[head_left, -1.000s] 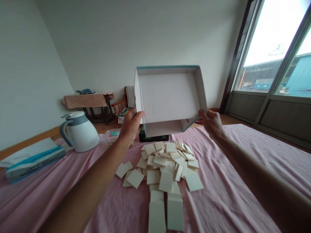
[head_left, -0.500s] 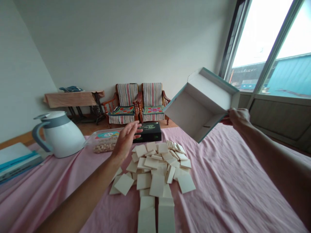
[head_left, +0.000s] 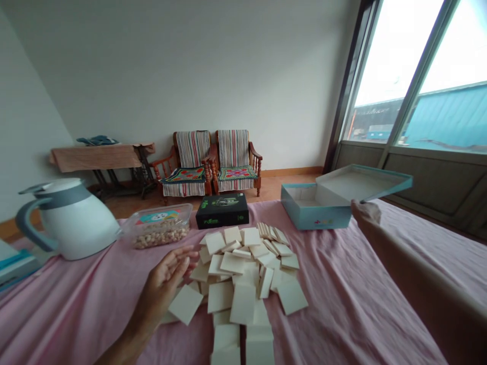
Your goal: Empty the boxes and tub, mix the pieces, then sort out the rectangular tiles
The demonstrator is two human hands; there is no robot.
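Spreading its fingers apart, the left hand (head_left: 163,284) hovers beside loose cream square tiles (head_left: 243,268); the right hand (head_left: 366,212), fingers unclear, meets a teal-edged white box lid (head_left: 361,182); a black box's (head_left: 222,210) green lettering stays unreadable.

Behind the heap of flat cream tiles (head_left: 243,268) on the pink bedsheet (head_left: 342,309) sit a black rectangular box (head_left: 222,211), with a clear plastic tub of nuts (head_left: 160,226) to its left and an open teal cardboard box (head_left: 315,208) to its right.

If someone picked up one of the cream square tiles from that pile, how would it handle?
These flat cream square tiles look stiff: their edges stay straight where they overlap. Being thin, they are probably light. They should slide rather than roll, and piled ones may slip off each other.
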